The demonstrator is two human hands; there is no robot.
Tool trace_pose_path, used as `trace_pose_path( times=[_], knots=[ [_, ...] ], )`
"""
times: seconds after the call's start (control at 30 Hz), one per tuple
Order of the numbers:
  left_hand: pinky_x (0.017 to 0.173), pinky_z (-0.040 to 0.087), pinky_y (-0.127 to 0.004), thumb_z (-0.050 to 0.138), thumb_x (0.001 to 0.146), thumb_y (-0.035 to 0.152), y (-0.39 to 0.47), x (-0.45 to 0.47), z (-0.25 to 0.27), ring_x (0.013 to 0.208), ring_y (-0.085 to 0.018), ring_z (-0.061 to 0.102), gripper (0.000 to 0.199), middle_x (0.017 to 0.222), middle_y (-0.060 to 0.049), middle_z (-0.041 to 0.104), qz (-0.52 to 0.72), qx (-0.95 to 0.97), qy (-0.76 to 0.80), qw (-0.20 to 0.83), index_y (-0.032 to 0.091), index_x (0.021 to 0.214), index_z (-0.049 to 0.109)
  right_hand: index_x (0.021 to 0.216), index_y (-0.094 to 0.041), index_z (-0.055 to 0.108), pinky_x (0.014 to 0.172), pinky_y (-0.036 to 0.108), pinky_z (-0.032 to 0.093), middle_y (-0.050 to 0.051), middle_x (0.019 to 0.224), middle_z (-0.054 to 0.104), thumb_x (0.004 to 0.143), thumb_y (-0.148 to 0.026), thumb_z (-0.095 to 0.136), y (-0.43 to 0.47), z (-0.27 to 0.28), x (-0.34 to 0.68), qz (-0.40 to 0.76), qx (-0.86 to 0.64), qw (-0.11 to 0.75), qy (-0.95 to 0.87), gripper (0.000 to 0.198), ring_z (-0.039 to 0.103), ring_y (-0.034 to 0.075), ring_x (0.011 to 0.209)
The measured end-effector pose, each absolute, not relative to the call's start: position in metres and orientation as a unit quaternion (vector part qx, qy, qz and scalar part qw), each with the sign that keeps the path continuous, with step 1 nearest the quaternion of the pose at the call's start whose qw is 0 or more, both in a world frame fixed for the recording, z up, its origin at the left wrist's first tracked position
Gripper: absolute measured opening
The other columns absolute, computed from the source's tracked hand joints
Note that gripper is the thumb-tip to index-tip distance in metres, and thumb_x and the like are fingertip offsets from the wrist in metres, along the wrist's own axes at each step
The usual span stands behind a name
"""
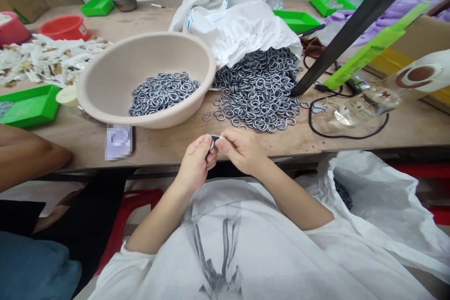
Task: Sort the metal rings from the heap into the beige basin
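My left hand (197,160) is closed, pinching a small dark grey piece (215,138) with a pale edge; fingers hide most of it, so its kind is unclear. From the other side, my right hand (243,151) grips the same piece between thumb and fingers. Both hands meet just above the table's front edge. Beyond them lies a heap of grey metallic-looking rings (260,91), spilling from a white sack (242,23). Left of that heap, a large beige basin (101,72) holds more such rings (163,93). A few loose rings lie near my hands.
A dark slanted post (351,33) rises right of the heap, near a black cable (346,137) and a clear bottle (369,101). A phone-like object (119,142) lies before the basin. Another person's arm (28,152) rests at left. An open white bag (379,192) stands at lower right.
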State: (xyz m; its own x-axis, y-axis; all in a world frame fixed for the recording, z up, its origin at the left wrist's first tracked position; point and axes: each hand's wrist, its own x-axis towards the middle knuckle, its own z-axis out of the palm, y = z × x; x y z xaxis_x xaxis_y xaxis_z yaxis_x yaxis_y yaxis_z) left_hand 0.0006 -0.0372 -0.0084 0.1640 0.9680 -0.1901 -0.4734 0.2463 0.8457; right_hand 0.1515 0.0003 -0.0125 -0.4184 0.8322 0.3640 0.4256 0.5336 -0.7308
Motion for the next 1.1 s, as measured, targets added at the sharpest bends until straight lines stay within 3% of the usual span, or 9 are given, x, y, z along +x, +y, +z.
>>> trace_pose_path(
  times=[0.1,0.27,0.4,0.53,0.67,0.8,0.9,0.97,1.1],
  knots=[
    [0.038,0.023,-0.015,0.074,0.079,0.052,-0.04,0.0,-0.008,0.041,-0.003,0.026,0.047,0.05,0.007,0.038,0.513,0.34,0.366,0.698,0.017,0.064,0.047,0.074,-0.02,0.056,0.062,0.027,0.034,-0.001,0.066,0.055,0.1,-0.053,0.043,0.005,-0.013,0.152,0.313,-0.424,0.402,-0.749,0.044,0.048,0.013,0.063],
    [0.038,0.021,-0.015,0.078,0.075,0.053,-0.039,-0.002,-0.012,0.041,-0.003,0.025,0.048,0.048,0.008,0.036,0.531,0.321,0.385,0.683,0.018,0.066,0.047,0.095,-0.018,0.063,0.069,0.026,0.04,0.002,0.086,0.065,0.091,-0.059,0.059,0.004,-0.009,0.141,0.344,-0.346,0.438,-0.755,0.041,0.055,0.014,0.075],
    [0.039,0.025,-0.016,0.076,0.077,0.052,-0.039,-0.004,-0.018,0.041,-0.003,0.031,0.046,0.051,0.006,0.042,0.521,0.344,0.389,0.677,0.016,0.064,0.051,0.078,-0.016,0.062,0.063,0.026,0.037,0.001,0.069,0.058,0.099,-0.051,0.046,0.032,-0.013,0.13,0.338,-0.431,0.348,-0.761,0.044,0.052,0.014,0.066],
    [0.041,0.032,-0.017,0.077,0.077,0.048,-0.037,-0.012,-0.024,0.043,-0.004,0.042,0.038,0.06,0.002,0.056,0.54,0.347,0.429,0.636,0.014,0.072,0.061,0.103,-0.018,0.071,0.074,0.031,0.043,0.01,0.103,0.069,0.097,-0.032,0.053,0.065,-0.016,0.118,0.146,-0.511,0.177,-0.828,0.023,0.064,0.022,0.091],
    [0.042,0.038,-0.017,0.082,0.072,0.042,-0.031,-0.025,-0.028,0.044,-0.005,0.049,0.042,0.066,0.001,0.065,0.572,0.319,0.454,0.604,0.014,0.1,0.069,0.106,-0.015,0.072,0.077,0.034,0.046,0.016,0.112,0.068,0.097,-0.018,0.044,0.075,-0.018,0.109,0.091,-0.532,0.086,-0.838,0.029,0.068,0.026,0.096],
    [0.044,0.045,-0.02,0.08,0.071,0.049,-0.025,-0.032,-0.028,0.051,-0.009,0.057,0.045,0.076,-0.004,0.07,0.598,0.269,0.468,0.592,0.014,0.096,0.068,0.088,-0.016,0.066,0.074,0.031,0.045,0.008,0.094,0.068,0.094,-0.026,0.055,0.059,-0.019,0.118,0.245,-0.502,0.239,-0.794,0.016,0.064,0.021,0.086],
    [0.038,0.039,-0.02,0.068,0.078,0.065,-0.024,-0.023,-0.032,0.049,-0.009,0.054,0.053,0.074,-0.004,0.067,0.586,0.28,0.469,0.598,0.014,0.09,0.066,0.08,-0.019,0.057,0.062,0.026,0.043,-0.001,0.07,0.058,0.095,-0.04,0.053,0.032,-0.019,0.125,0.495,-0.405,0.362,-0.678,0.026,0.054,0.013,0.063],
    [0.037,0.033,-0.019,0.065,0.079,0.068,-0.026,-0.012,-0.035,0.046,-0.008,0.049,0.052,0.069,-0.001,0.062,0.578,0.321,0.461,0.591,0.016,0.086,0.063,0.079,-0.021,0.053,0.055,0.025,0.041,-0.004,0.065,0.054,0.093,-0.051,0.054,0.014,-0.02,0.127,0.602,-0.349,0.394,-0.601,0.033,0.048,0.011,0.054],
    [0.039,0.027,-0.016,0.07,0.08,0.06,-0.03,0.003,-0.038,0.046,-0.005,0.038,0.046,0.059,0.004,0.049,0.58,0.366,0.442,0.578,0.018,0.072,0.054,0.083,-0.022,0.052,0.062,0.026,0.045,-0.003,0.07,0.056,0.083,-0.058,0.067,-0.004,-0.024,0.126,0.598,-0.37,0.451,-0.549,0.039,0.052,0.012,0.062]
  ],
)
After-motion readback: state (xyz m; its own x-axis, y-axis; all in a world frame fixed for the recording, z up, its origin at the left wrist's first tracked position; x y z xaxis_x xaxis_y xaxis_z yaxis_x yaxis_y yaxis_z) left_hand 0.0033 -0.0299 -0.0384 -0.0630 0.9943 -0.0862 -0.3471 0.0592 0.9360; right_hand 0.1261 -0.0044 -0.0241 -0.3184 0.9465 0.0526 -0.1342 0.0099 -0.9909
